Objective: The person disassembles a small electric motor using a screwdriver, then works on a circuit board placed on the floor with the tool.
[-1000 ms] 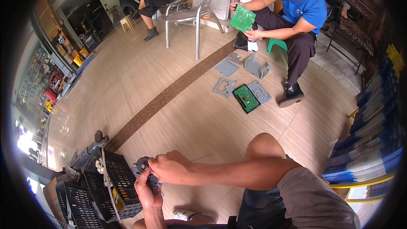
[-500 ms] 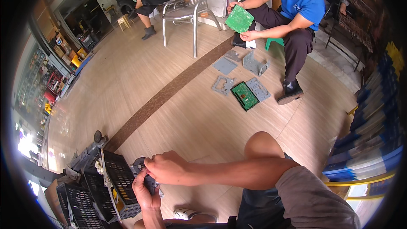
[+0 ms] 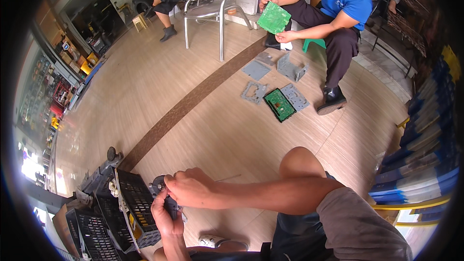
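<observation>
— Beside the black slotted grille [image 3: 137, 203], low at my left knee, what do you hold? I cannot see it well.

— I also cannot see it fully. It is a small dark part [image 3: 169, 204], and my two hands cover most of it. Only a round dark piece at its top and a bit of its body show between my fingers. What kind of part it is, I cannot tell.

— How do your hands sit on it?

— My left hand [image 3: 164, 217] comes up from below the grille's right edge and wraps closed around the part. My right hand [image 3: 191, 189] lies over it from the right, fingers curled shut on its top. Whether the part touches the grille or is only just beside it, I cannot say; my left hand hides that.

— And the grille itself?

— It is black, with many rows of small slots, and it stands tilted against more dark housing parts [image 3: 96, 198] to its left. Its lower end is cut off by the rim of the view.

— Did something change from half a second ago?

— Near the grille, almost nothing: both hands stay clamped in the same place. Far beyond the grille, the seated person in blue holds the green circuit board [image 3: 273, 17] a little lower than before. Another green board [image 3: 279, 105] lies on the floor among grey plates [image 3: 255, 70].
</observation>
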{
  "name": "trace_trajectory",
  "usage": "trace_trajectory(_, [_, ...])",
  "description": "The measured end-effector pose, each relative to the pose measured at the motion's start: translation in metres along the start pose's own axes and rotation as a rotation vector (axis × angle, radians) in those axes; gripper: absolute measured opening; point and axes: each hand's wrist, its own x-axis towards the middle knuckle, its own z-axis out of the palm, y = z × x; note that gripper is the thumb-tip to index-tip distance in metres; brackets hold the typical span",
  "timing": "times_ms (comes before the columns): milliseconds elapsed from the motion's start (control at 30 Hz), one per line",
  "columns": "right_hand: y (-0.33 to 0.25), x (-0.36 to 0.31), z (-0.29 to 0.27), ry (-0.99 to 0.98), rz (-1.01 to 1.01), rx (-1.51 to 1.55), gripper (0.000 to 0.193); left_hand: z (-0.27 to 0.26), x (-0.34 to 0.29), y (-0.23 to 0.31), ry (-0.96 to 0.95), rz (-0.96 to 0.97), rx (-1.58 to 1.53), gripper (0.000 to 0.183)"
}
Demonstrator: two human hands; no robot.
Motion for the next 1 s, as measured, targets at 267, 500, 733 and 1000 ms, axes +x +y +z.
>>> trace_trajectory(267, [-0.005, -0.003, 0.004, 0.101, 0.037, 0.149, 0.025, 0.01, -0.005, 0.005, 0.04, 0.051, -0.058, 0.02])
trace_trajectory(500, [-0.008, -0.001, 0.014, 0.039, 0.155, 0.14, 0.027, 0.015, -0.008, 0.006, 0.059, 0.073, -0.059, 0.019])
trace_trajectory(733, [-0.002, -0.002, 0.011, 0.123, 0.029, 0.138, 0.029, 0.017, -0.008, 0.006, 0.04, 0.066, -0.05, 0.016])
trace_trajectory(1000, [-0.006, -0.002, -0.004, 0.06, 0.024, -0.016, 0.027, 0.019, -0.007, 0.006, 0.056, 0.06, -0.071, 0.014])
